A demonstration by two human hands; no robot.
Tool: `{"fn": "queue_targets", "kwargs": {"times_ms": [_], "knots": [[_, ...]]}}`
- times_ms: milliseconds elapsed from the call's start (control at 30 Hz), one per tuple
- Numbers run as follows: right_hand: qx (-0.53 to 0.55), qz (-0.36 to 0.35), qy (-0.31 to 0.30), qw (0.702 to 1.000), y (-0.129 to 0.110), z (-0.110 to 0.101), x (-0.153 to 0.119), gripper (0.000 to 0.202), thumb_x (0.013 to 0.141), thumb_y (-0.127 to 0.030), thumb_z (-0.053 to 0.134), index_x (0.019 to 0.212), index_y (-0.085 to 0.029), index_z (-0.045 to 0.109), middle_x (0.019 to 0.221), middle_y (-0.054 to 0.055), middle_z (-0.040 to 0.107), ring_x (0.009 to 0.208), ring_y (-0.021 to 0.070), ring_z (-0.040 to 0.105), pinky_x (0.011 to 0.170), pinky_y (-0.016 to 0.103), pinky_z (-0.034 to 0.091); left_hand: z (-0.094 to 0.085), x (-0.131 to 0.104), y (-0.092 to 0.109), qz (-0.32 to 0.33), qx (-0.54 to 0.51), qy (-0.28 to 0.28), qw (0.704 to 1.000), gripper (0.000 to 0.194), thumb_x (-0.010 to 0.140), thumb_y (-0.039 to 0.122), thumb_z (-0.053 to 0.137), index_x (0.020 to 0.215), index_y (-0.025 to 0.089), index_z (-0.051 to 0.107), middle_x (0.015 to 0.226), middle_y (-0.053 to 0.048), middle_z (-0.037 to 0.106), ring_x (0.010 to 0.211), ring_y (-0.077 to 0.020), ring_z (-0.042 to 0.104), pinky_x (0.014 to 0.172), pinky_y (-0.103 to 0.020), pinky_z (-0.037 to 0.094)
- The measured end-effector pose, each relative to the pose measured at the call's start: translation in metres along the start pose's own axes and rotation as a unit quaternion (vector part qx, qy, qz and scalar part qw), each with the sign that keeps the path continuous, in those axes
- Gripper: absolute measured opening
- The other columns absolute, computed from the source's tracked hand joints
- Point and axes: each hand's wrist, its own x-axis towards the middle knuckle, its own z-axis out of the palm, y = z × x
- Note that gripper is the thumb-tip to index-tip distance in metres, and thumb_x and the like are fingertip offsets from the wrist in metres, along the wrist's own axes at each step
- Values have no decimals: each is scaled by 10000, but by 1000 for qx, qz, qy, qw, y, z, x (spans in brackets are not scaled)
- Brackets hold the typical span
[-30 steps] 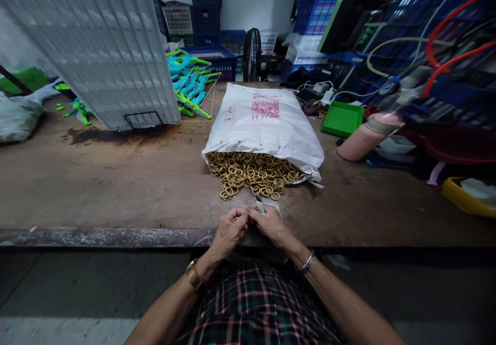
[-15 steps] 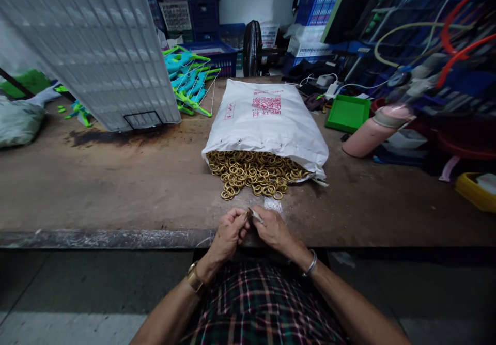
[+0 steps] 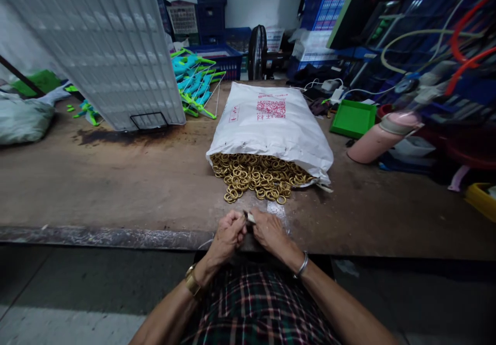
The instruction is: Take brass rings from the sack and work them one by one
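Note:
My left hand (image 3: pixel 228 231) is closed in a pinch just above the table's front edge. Whatever lies between its fingertips is too small to make out. Close beside it, my right hand (image 3: pixel 271 230) grips a small pale tool with a dark tip (image 3: pixel 250 217), its tip against the left fingertips. Ahead of both hands, many brass rings (image 3: pixel 258 177) spill from the open mouth of a white sack (image 3: pixel 271 123) with red print. A few loose rings lie nearest my fingers, apart from them.
A ribbed translucent panel (image 3: pixel 127 50) stands at the left, with blue and green plastic toys (image 3: pixel 194 79) behind it. On the right are a green tray (image 3: pixel 353 118), a pink bottle (image 3: pixel 382 136) and hoses. The wooden table (image 3: pixel 116 185) ends just before my lap.
The view has shifted slightly, so the sack and table sit a little further right. Both hands stay together; the pale tool has turned slightly between them.

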Motion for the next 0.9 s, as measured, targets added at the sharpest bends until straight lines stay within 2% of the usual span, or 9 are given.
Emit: {"fn": "queue_targets", "kwargs": {"times_ms": [100, 167, 300, 433, 533, 633, 767, 900], "knots": [[-13, 37, 29, 999, 2, 2, 15, 229, 799, -135, 387, 960, -154, 548, 766, 78, 654, 633, 167, 569, 535, 265, 251, 2, -13, 7, -25, -73, -66, 995, 278, 750, 428, 581, 736, 182, 452, 534, 72, 455, 365, -20, 312, 344, -140, 229], [-2, 29, 65, 997, 2, 5, 26, 207, 791, -123, 393, 923, -160, 548, 740, 65, 642, 623, 155, 557, 536, 256, 252, 2, -17, 12, -42, -134, -79, 987, 277, 739, 415, 599, 745, 181, 452, 568, 60, 477, 380, -24, 341, 339, -137, 233], [36, -18, 139, 989, -8, 11, 46, 135, 809, -159, 412, 888, -172, 522, 738, 47, 635, 652, 147, 564, 557, 240, 273, -5, -16, 11, -41, -201, -14, 979, 312, 717, 436, 606, 726, 153, 478, 703, -5, 554, 471, -47, 464, 342, -134, 265], [20, -7, 148, 989, -21, 16, 60, 140, 855, -233, 405, 936, -173, 501, 741, 68, 659, 619, 168, 594, 525, 250, 264, -15, -12, 2, -19, -218, 34, 975, 268, 685, 383, 608, 692, 134, 508, 670, -35, 581, 465, -74, 506, 329, -145, 295], [-12, 8, 120, 993, -21, 20, 70, 136, 860, -238, 393, 903, -181, 509, 700, 85, 669, 593, 193, 612, 503, 259, 257, -22, -6, -1, -5, -264, 22, 964, 207, 662, 324, 597, 745, 147, 530, 649, -29, 586, 441, -93, 520, 306, -155, 284], [-30, 0, 116, 993, -15, 24, 76, 156, 861, -246, 371, 878, -204, 520, 686, 82, 670, 616, 219, 628, 502, 267, 282, -28, 0, -1, -27, -301, 23, 953, 204, 636, 298, 599, 754, 134, 574, 618, -17, 561, 445, -92, 521, 311, -158, 291], [-3, -22, 151, 988, -3, 31, 78, 180, 844, -253, 348, 840, -222, 525, 722, 71, 669, 641, 216, 631, 536, 276, 350, -30, 4, 1, -57, -329, 59, 941, 217, 592, 325, 639, 621, 129, 549, 616, -20, 560, 482, -102, 547, 339, -168, 317], [79, -52, 180, 979, 5, 37, 77, 201, 825, -286, 339, 819, -224, 530, 730, 71, 667, 624, 209, 623, 546, 279, 397, -33, 9, 6, -46, -322, 56, 944, 238, 565, 286, 684, 664, 154, 513, 643, -21, 588, 547, -120, 581, 366, -163, 307]]}}
